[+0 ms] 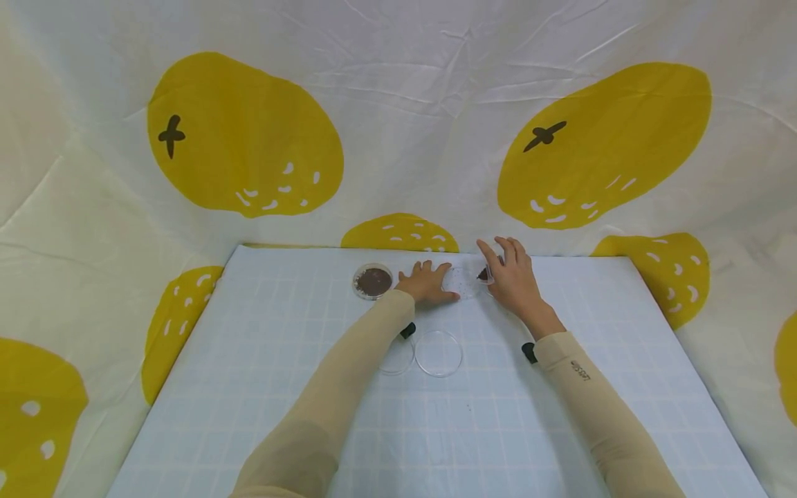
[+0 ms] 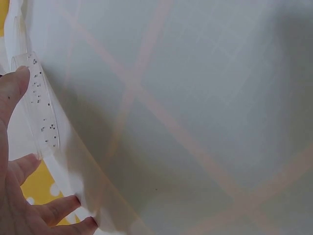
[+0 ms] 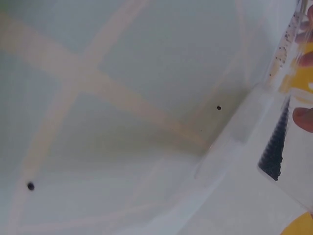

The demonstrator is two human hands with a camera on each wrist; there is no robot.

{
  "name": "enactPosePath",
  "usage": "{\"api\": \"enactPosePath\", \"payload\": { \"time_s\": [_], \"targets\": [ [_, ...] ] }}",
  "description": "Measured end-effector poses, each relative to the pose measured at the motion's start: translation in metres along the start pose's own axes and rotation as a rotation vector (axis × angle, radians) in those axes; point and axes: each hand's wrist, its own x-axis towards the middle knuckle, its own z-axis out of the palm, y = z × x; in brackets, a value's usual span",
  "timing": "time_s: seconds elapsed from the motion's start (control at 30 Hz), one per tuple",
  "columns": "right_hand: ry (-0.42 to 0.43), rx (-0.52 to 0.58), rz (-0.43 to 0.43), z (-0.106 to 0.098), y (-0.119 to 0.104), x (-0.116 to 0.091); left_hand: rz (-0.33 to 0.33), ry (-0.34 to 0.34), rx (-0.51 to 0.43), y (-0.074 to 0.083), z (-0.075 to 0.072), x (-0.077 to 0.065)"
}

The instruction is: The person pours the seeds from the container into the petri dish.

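Observation:
Near the far edge of the table, a clear petri dish (image 1: 462, 283) holds scattered small black beads. My left hand (image 1: 426, 283) grips its side, with thumb and index finger on opposite parts of the rim and the other fingers spread, as the left wrist view shows. On the dish's right, my right hand (image 1: 517, 282) holds a small clear container with dark grains (image 3: 277, 152) heaped in one corner; it looks tilted. In the right wrist view only a fingertip (image 3: 304, 117) shows against its wall.
Left of my left hand stands a round dish (image 1: 373, 282) with brown grains. Two clear round dishes or lids lie nearer me, one with its rim (image 1: 462, 354) fully visible, the other partly behind my left sleeve. Loose black beads (image 3: 218, 107) lie on the checked tablecloth (image 1: 473, 429).

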Motion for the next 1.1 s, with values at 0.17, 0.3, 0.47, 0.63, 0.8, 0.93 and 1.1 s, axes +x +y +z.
{"api": "enactPosePath", "payload": {
  "time_s": [0.17, 0.3, 0.47, 0.63, 0.8, 0.93, 1.1],
  "targets": [
    [0.01, 0.0, -0.012, 0.0013, 0.0005, 0.0003, -0.003, 0.004, -0.002, -0.0007, 0.0023, 0.0027],
    [0.019, 0.002, -0.015, 0.0012, -0.0003, 0.0003, -0.001, 0.009, -0.005, -0.0008, 0.003, 0.0029],
    [0.025, 0.006, -0.021, -0.0002, -0.001, 0.0007, 0.007, 0.011, -0.002, -0.0015, 0.003, 0.003],
    [0.062, 0.005, -0.045, 0.0, -0.0009, 0.0007, 0.019, 0.012, -0.017, -0.0023, 0.0028, 0.0032],
    [0.071, 0.001, -0.056, 0.0004, -0.0015, 0.0014, 0.022, 0.008, -0.018, -0.0025, 0.0021, 0.0022],
    [0.085, -0.002, -0.066, 0.0016, -0.0011, 0.0023, 0.019, 0.007, -0.016, -0.001, -0.0004, -0.001],
    [0.112, -0.008, -0.084, 0.0035, -0.0006, 0.0025, 0.013, 0.011, -0.013, 0.0002, -0.0014, -0.0026]
  ]
}}
